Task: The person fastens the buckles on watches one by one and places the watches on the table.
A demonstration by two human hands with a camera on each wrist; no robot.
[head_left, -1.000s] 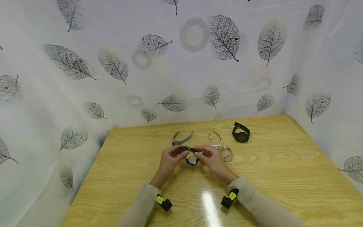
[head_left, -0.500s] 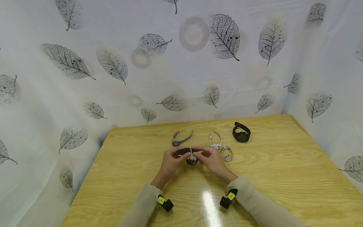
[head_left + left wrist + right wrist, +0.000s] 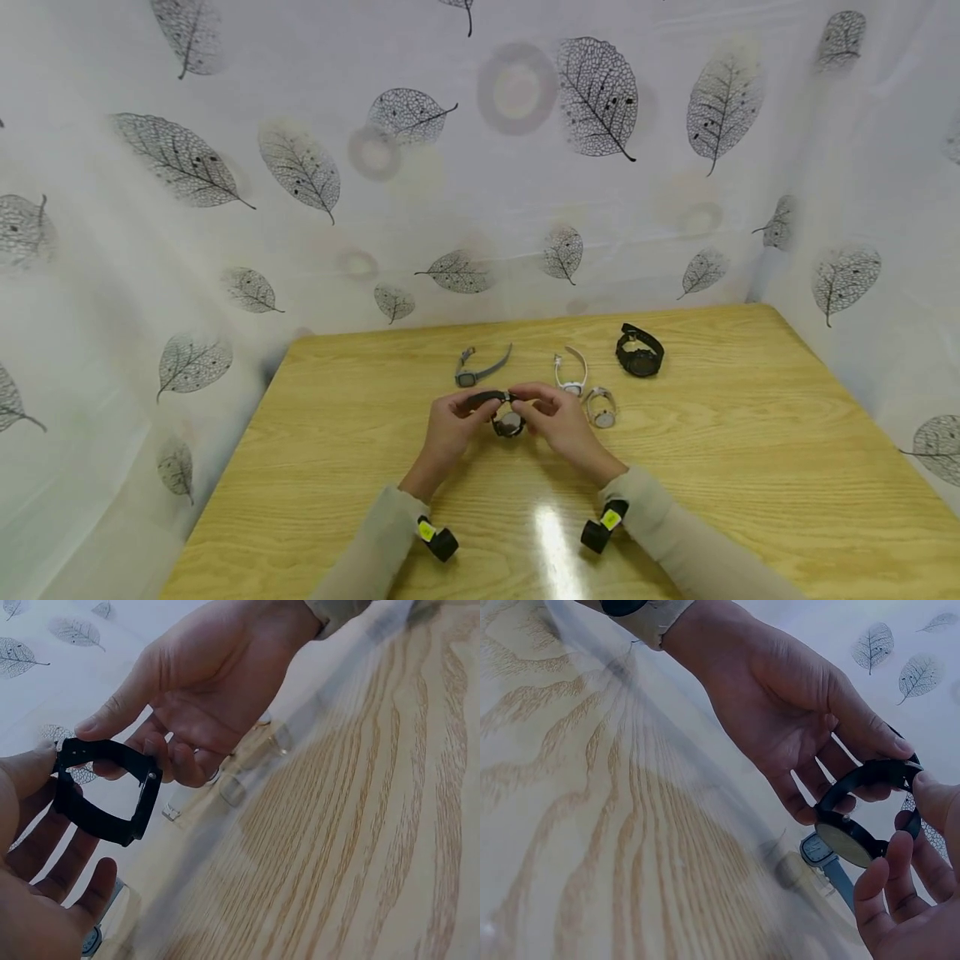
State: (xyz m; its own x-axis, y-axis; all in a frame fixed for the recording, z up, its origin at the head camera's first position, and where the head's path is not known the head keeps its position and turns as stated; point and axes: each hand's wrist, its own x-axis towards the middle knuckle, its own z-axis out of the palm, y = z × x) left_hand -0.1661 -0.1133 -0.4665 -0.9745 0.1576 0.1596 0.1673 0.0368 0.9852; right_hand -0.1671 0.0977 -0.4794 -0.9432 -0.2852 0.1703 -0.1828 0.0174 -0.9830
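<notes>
A black wristwatch [image 3: 510, 425] with a round face is held between both hands above the table, its strap bent into a loop. My left hand [image 3: 448, 427] pinches one side of the strap between thumb and fingers. On the other side, my right hand [image 3: 558, 418] pinches the strap close to the small silver buckle [image 3: 507, 397]. Both thumbs nearly meet at the top of the loop. In the left wrist view the black strap [image 3: 101, 825] forms a ring, with its ends overlapping at the fingertips. The right wrist view shows the watch face [image 3: 844, 841] tilted, its rim partly shaded.
Behind the hands lie a grey watch [image 3: 467, 379] and a white watch [image 3: 573, 388]. A pale-strapped watch [image 3: 604, 420] is just right of the right hand. Farther back right sits a bulky black watch [image 3: 642, 362]. A leaf-print curtain [image 3: 465, 192] borders the wooden table [image 3: 360, 400].
The left-hand part of the strap has gone from fairly straight to arched, and the buckle now sits midway between the thumbs. My left hand has shifted slightly rightward.
</notes>
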